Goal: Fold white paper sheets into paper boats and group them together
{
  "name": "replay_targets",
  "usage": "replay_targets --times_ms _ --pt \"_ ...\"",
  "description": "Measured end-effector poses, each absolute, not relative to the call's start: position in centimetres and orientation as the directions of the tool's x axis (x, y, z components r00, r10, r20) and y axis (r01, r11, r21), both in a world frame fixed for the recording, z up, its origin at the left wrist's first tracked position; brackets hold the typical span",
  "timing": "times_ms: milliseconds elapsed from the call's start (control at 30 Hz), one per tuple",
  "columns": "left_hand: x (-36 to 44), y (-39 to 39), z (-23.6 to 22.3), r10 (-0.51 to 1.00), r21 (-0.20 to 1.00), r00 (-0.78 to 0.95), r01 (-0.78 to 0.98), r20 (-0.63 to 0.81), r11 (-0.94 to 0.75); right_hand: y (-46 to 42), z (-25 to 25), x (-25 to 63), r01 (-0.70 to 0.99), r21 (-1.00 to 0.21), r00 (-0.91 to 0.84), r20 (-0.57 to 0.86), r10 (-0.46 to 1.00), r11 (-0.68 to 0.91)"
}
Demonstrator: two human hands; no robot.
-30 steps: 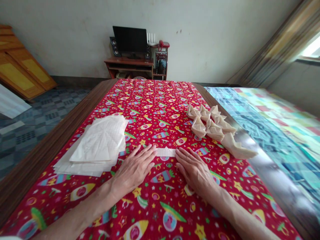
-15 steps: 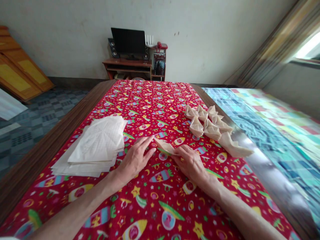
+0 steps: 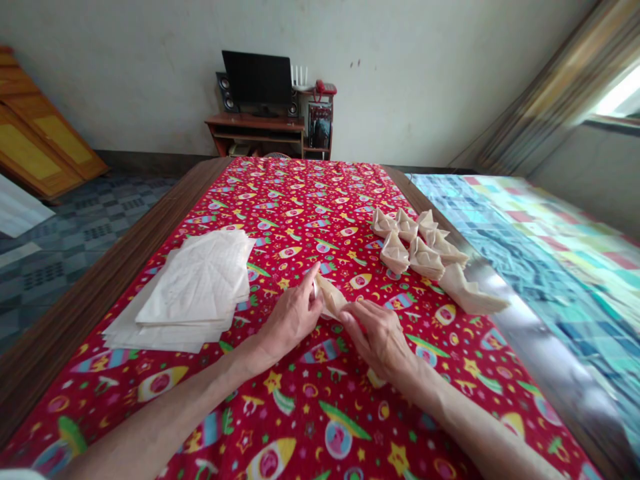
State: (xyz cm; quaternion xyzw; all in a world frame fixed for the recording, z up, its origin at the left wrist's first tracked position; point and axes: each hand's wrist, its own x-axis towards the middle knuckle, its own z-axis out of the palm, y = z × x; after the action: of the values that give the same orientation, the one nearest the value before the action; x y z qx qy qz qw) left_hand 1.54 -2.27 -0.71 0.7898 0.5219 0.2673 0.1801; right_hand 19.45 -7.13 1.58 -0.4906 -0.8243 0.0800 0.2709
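One folded paper strip [image 3: 328,295], tip up-left, left hand [image 3: 293,317], right hand [image 3: 377,340], fingers gripping it

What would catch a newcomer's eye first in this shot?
The bright red cloth with its rocket print fills the middle of the view. On it, the left hand and right hand meet at a piece of folded paper, with a stack of paper sheets to their left and a cluster of folded paper boats beyond them to the right.
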Motion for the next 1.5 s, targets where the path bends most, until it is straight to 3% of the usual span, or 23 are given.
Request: replay_targets --times_ms 133,233,533,833,1100,1233,1367,1500 --pt "1.5 -2.6 -0.7 0.907 0.563 0.342 0.712 0.244 -0.42 -6.0 1.4 19.4 0.732 -0.608 -0.184 0.256 0.949 0.307" --pt "1.7 -2.8 -0.7 0.898 0.595 0.368 0.675 0.24 -0.436 -5.4 1.2 19.3 0.709 -0.643 -0.182 0.229 0.956 0.289" --pt "1.6 -2.8 -1.0 0.894 0.586 0.392 0.68 0.218 -0.441 -5.3 1.1 19.5 0.824 -0.425 -0.284 0.262 0.922 0.374" --pt "1.8 -2.8 -0.6 0.894 0.582 0.387 0.683 0.225 -0.442 -5.4 0.7 19.8 0.804 -0.441 -0.289 0.296 0.91 0.399" --pt "1.4 -3.1 -0.5 0.863 0.605 0.449 0.629 0.23 -0.488 -5.6 2.5 22.5 0.826 -0.423 -0.291 0.244 0.925 0.372" --pt "1.2 -3.2 -0.9 0.85 0.613 0.457 0.602 0.262 -0.513 -6.3 3.3 27.0 0.888 -0.388 -0.169 0.223 0.96 0.247" --pt "1.3 -3.1 -1.1 0.842 0.593 0.465 0.609 0.273 -0.528 -6.4 3.5 31.3 0.973 -0.225 -0.002 0.196 0.981 0.047" --pt "1.2 -3.1 -1.2 0.846 0.583 0.463 0.621 0.265 -0.523 -5.6 3.2 33.3 0.989 -0.146 0.033 0.134 0.99 -0.013"
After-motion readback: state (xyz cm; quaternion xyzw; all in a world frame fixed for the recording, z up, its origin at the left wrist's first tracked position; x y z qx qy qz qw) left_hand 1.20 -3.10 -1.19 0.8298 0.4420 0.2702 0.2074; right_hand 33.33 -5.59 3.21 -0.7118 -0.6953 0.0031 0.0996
